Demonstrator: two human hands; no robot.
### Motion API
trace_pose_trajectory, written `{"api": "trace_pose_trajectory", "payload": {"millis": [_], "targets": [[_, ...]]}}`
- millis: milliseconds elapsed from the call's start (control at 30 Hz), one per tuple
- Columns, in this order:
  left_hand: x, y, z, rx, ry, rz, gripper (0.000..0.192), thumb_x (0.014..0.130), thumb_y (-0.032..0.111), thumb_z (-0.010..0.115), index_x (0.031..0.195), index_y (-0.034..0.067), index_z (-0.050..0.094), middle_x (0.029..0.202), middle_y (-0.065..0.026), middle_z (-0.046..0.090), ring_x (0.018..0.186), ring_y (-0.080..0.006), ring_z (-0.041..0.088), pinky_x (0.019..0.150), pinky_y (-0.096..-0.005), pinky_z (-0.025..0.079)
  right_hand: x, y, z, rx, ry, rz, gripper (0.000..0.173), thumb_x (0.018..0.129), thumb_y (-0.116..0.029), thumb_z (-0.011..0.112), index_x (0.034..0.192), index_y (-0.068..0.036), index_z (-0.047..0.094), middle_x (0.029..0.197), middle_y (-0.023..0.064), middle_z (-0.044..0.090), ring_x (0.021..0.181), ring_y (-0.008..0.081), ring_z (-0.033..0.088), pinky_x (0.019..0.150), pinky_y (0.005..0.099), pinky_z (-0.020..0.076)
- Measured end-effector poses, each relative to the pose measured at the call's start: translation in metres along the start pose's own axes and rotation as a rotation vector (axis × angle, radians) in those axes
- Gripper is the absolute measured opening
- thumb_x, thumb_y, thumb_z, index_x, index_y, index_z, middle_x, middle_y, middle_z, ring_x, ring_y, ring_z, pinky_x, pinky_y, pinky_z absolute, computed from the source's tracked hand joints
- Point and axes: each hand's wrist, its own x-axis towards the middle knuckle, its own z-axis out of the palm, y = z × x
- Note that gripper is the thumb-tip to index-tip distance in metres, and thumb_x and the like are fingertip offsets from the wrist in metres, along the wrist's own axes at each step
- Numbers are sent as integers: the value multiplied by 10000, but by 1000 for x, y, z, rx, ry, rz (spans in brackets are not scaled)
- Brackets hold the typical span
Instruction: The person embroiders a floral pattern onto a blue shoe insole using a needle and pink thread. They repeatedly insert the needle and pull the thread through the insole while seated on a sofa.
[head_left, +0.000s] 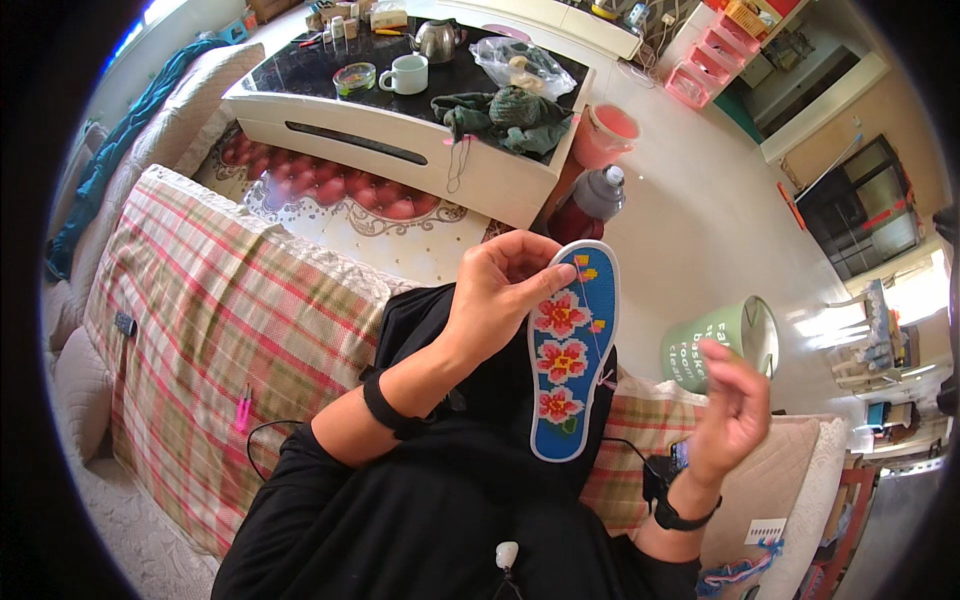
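My left hand (499, 300) pinches a shoe insole (546, 420) near its top end, thumb on the face and fingers behind. The insole is blue with a white rim and bears three pink cross-stitch flowers (562, 362) and small yellow patches. A thin pink thread (587, 304) trails down its face, and a pink strand shows at its right edge. Apart from the insole, to its right, my right hand (727, 412) is raised with curled fingers. Its fingertips are blurred, so I cannot tell if a needle or thread is between them.
A plaid-covered sofa (300, 315) surrounds me, with pink thread snips (244, 409) and a remote (125, 324) at left. Skeins of thread (742, 574) lie at lower right. Ahead stands a black-topped coffee table (300, 75); a bottle (592, 199) and green bucket (686, 345) stand nearby.
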Motion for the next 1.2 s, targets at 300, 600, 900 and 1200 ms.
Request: {"api": "trace_pose_trajectory", "payload": {"millis": [300,600,900,1200], "targets": [[-5,-2,11,-99,-48,-89,185,870,68,728,1011,-16,641,917,-72,709,831,-91,656,764,-229,534,38,-38,63,-192,-297,59,125,873,39,644,988,11,685,744,79,690,642,119,670,606,226,520],[-10,-4,18,-140,-80,-130,185,873,46,717,1027,-19,637,933,-73,707,844,-89,654,769,-231,530,33,-26,71,-208,-251,92,129,836,24,665,958,-15,683,758,122,690,602,188,676,545,277,515],[-11,-4,18,-189,-82,-128,192,877,53,714,1033,-25,633,928,-71,705,842,-87,653,762,-225,531,32,-26,71,-219,-249,77,125,833,28,661,950,-10,681,761,134,688,617,213,685,551,290,524],[-11,-5,17,-193,-77,-113,202,883,65,710,1038,-32,627,923,-75,704,826,-79,648,731,-212,527,34,-29,73,-233,-240,56,121,833,36,671,946,3,697,721,94,688,625,125,661,564,247,507]]}}
